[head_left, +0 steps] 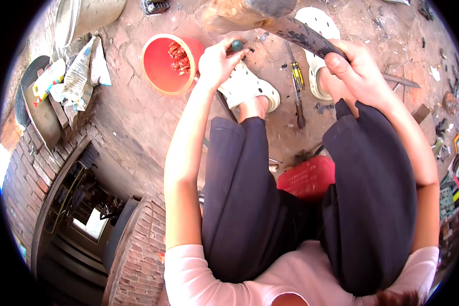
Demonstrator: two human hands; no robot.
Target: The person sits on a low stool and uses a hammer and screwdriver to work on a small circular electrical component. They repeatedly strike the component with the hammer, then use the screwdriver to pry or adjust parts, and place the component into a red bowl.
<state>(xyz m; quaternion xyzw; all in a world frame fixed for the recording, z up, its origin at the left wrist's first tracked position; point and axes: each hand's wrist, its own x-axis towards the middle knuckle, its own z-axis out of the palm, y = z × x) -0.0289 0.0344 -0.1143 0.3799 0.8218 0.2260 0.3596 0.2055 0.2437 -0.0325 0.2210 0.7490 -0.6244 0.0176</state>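
My right hand [354, 69] is wrapped round the dark, worn handle [308, 40] of a hammer. The hammer's big tan and grey head [239, 14] is raised at the top edge, above and to the right of my left hand [217, 64]. The fingers of my left hand pinch a small dark green object with a rounded end [237, 45]; the rest of it is hidden, so its kind is unclear. Below that hand is my left white clog [247, 86]; the right clog [316, 23] is partly behind the hammer handle.
An orange-red bucket [160, 86] with reddish-brown pieces stands left of my left hand. Between my feet lies a yellow-and-black handled tool [297, 75]. A red plastic object [308, 178] is between my legs. Wrappers [79, 76] lie at left; assorted clutter [446, 137] lines the right.
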